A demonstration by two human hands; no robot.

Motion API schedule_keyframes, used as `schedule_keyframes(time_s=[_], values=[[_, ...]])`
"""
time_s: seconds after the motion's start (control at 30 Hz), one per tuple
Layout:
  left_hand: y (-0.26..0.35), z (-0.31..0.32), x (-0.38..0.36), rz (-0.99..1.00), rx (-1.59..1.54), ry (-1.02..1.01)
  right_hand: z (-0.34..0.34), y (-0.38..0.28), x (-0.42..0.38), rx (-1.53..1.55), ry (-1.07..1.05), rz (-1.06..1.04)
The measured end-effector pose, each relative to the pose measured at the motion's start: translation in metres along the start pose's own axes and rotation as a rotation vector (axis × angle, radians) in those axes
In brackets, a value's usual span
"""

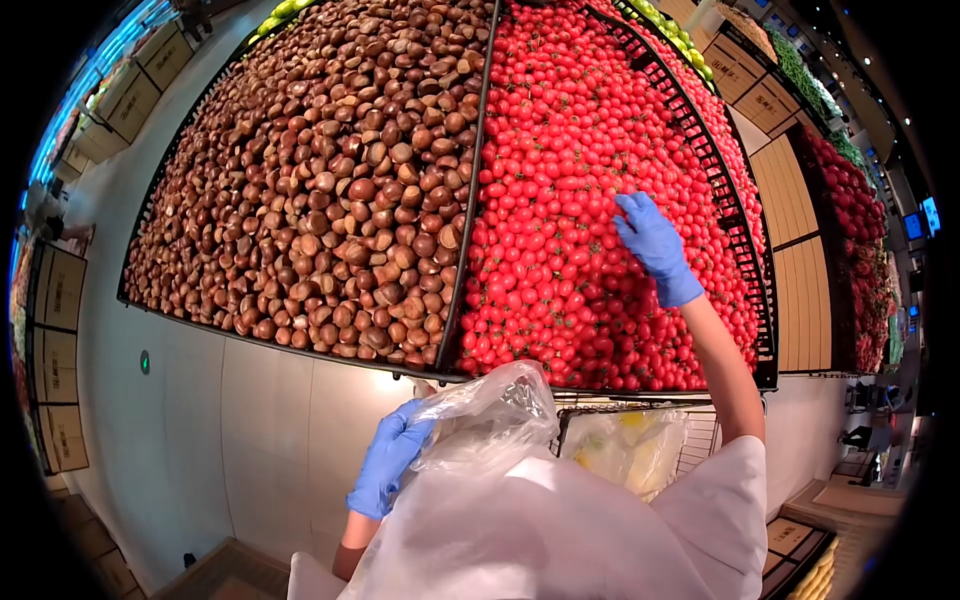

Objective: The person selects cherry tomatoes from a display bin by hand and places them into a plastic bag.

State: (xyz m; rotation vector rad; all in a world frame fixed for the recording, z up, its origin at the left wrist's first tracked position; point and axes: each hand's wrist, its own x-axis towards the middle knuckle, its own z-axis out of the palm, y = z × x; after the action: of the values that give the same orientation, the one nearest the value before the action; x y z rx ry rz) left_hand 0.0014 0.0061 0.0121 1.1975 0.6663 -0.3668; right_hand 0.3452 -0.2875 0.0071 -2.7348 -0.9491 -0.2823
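Observation:
My right hand [652,240], in a blue glove, reaches over the heap of small red tomatoes [540,230], its fingers spread a little at the surface and nothing visible between them. Lower down, my left hand [392,452], also gloved in blue, has its fingers closed on a clear plastic bag [490,415]. The bag hangs in front of the bin's near edge, and its contents, if any, cannot be made out. A black divider [468,200] separates the tomatoes from a heap of brown chestnuts [330,190] on the left.
Below the tomato bin is a wire basket [700,440] holding a bagged pale item [625,450]. A black slatted rail [690,120] runs along the tomatoes' right side. Wooden crates [800,300] and dark red produce [850,200] stand farther right; pale floor [170,400] lies left.

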Motion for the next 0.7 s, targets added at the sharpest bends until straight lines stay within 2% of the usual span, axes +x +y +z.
schedule_keyframes(time_s=[0.03, 0.13, 0.17, 0.2, 0.33, 0.4, 0.47, 0.57, 0.7], values=[[-0.002, 0.001, 0.002, 0.036, 0.013, 0.003, 0.001, 0.016, -0.002, 0.063, 0.065, -0.063], [-0.005, -0.001, 0.008, 0.056, 0.037, -0.001, -0.003, 0.04, -0.016, 0.075, 0.191, 0.024], [-0.006, -0.002, 0.009, 0.047, 0.051, -0.013, -0.005, 0.045, -0.018, 0.068, 0.163, 0.081], [-0.003, 0.0, 0.009, 0.039, 0.052, -0.012, -0.006, 0.043, -0.017, 0.058, 0.273, 0.02], [0.009, 0.01, 0.003, 0.001, 0.054, 0.03, -0.016, 0.0, -0.011, -0.015, 0.313, 0.001], [0.011, 0.012, 0.002, 0.001, 0.051, 0.043, -0.013, -0.035, -0.009, 0.014, 0.402, -0.187], [0.012, 0.013, 0.0, 0.005, 0.026, 0.045, -0.018, -0.073, -0.011, -0.043, 0.295, -0.32], [0.002, 0.002, 0.002, -0.009, 0.022, 0.006, -0.013, -0.11, -0.017, 0.091, 0.184, -0.299], [-0.002, 0.001, -0.001, -0.044, 0.032, 0.058, 0.014, -0.107, -0.023, 0.206, 0.092, -0.232]])
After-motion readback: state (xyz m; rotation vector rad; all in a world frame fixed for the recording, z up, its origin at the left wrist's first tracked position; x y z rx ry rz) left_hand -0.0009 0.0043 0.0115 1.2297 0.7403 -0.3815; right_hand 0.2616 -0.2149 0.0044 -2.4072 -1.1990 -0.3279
